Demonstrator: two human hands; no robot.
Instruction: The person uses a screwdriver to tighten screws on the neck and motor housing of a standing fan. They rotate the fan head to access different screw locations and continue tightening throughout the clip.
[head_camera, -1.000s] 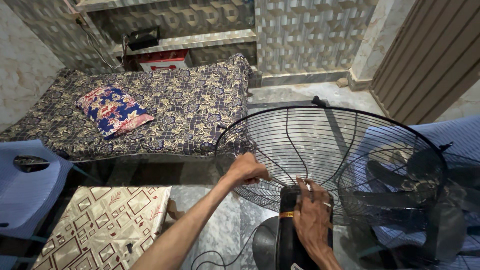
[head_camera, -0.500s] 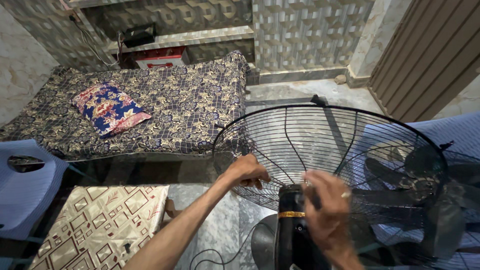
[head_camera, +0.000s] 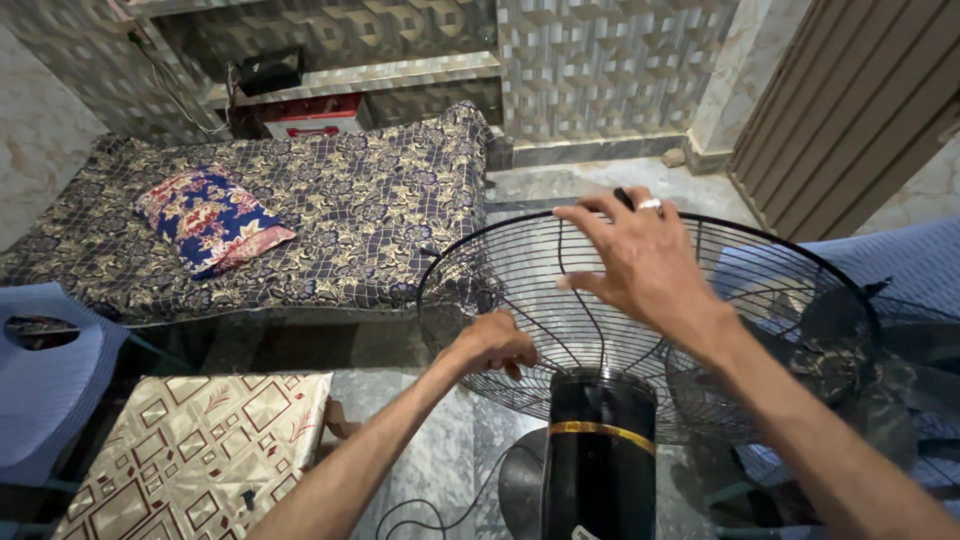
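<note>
nearest, the black motor housing (head_camera: 598, 455) stands upright under the wire fan guard (head_camera: 640, 330). the left hand (head_camera: 492, 343) is clenched on the guard's near rim. the right hand (head_camera: 640, 262) hovers above its far rim, fingers (head_camera: 590, 222) spread, grasping nothing. beyond lies the bed (head_camera: 330, 215) with a floral pillow (head_camera: 210, 216).

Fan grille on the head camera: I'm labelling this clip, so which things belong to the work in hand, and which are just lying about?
In hand:
wire fan grille, gripped by the left hand
right hand, spread above it
black motor housing

Lying about:
bed
floral pillow
patterned cushion
blue plastic chair
</note>
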